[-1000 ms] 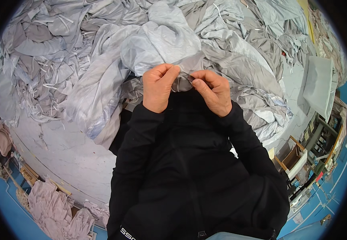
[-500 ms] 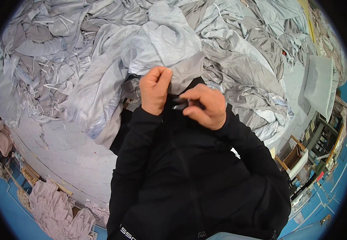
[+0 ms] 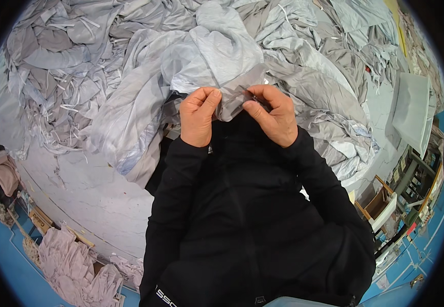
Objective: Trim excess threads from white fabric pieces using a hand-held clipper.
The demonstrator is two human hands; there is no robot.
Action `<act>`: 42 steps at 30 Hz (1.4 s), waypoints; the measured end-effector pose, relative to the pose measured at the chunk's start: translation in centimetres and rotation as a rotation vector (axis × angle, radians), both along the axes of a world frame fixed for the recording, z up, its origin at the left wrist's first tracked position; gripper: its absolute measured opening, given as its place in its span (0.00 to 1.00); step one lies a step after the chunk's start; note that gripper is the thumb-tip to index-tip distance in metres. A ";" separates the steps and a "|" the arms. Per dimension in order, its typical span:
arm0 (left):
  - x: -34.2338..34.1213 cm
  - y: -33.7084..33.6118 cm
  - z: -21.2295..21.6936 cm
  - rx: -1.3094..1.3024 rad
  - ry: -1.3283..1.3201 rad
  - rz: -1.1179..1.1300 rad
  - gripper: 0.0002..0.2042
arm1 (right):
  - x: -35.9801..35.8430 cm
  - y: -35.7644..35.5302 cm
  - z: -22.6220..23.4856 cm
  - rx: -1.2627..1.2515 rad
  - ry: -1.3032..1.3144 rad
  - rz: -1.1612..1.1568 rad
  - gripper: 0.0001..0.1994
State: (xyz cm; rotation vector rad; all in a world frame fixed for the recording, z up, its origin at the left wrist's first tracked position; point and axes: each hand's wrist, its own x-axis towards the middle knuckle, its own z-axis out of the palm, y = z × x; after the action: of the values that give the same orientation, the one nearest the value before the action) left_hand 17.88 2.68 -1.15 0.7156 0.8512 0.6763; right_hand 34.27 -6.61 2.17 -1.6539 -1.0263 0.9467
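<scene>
A large grey fabric piece (image 3: 211, 51) with a pale, silvery side lies bunched in front of me and hangs towards my lap. My left hand (image 3: 197, 115) is closed, pinching its near edge between thumb and forefinger. Just to the right, my right hand (image 3: 274, 113) is closed around small dark thread snips (image 3: 261, 103), mostly hidden by the fingers. Their dark tip is against or just over the grey edge; I cannot tell if it touches.
Heaped grey fabric pieces (image 3: 63, 56) with white ties cover the table (image 3: 89, 192) at left and back. At right stand a translucent plastic bin (image 3: 411, 110) and an open drawer (image 3: 380, 204). Pinkish cloth (image 3: 73, 261) lies at the lower left, beside the blue floor.
My right hand has moved up and forward with the snips, from in front of my chest to the fabric edge. My left hand keeps its pinch in nearly the same place.
</scene>
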 end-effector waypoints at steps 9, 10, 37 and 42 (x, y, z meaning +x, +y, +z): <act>0.1 0.1 0.8 -0.002 0.020 0.003 0.06 | -0.3 0.1 -0.1 0.140 -0.393 0.064 0.14; 0.1 0.1 0.7 -0.003 0.021 0.002 0.06 | -0.3 0.0 -0.3 0.179 -0.406 0.058 0.14; 0.9 -1.3 0.4 0.395 0.244 0.056 0.06 | -0.3 -1.6 1.5 0.029 0.735 -0.098 0.10; 0.6 -1.0 -0.3 0.303 0.199 0.078 0.06 | 0.6 -1.4 3.1 0.261 0.739 -0.064 0.09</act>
State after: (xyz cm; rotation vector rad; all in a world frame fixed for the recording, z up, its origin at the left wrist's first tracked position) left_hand 18.46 1.65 -1.48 1.0389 0.9737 0.8235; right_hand 34.89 -7.97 5.24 -0.9810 -0.5512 1.1927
